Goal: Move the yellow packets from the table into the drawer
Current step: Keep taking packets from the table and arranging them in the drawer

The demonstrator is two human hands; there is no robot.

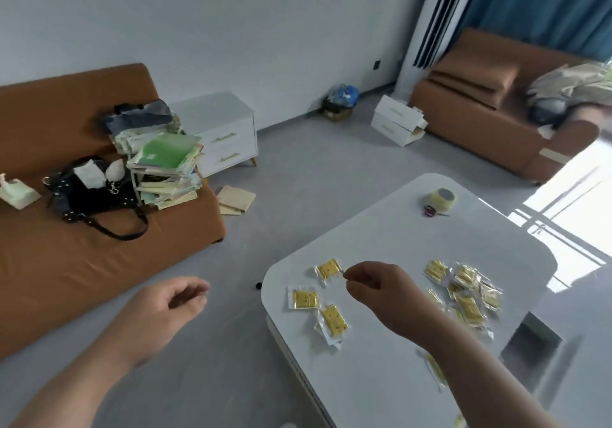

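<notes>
My right hand (374,286) pinches a packet (329,270) edge, frame centre; left hand (175,298) loosely curled, empty. I should lift clear of worktop (381,228), not drag.

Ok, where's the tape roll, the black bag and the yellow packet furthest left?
tape roll (435,203): head view, its outer side.
black bag (92,196): head view, middle of its body.
yellow packet furthest left (303,298): head view, its yellow middle.

table (381,228) at lower right of frame; three packets (304,299) on its left part, heap of packets (467,295) to their right; tape roll (440,199) on its far end.
</notes>
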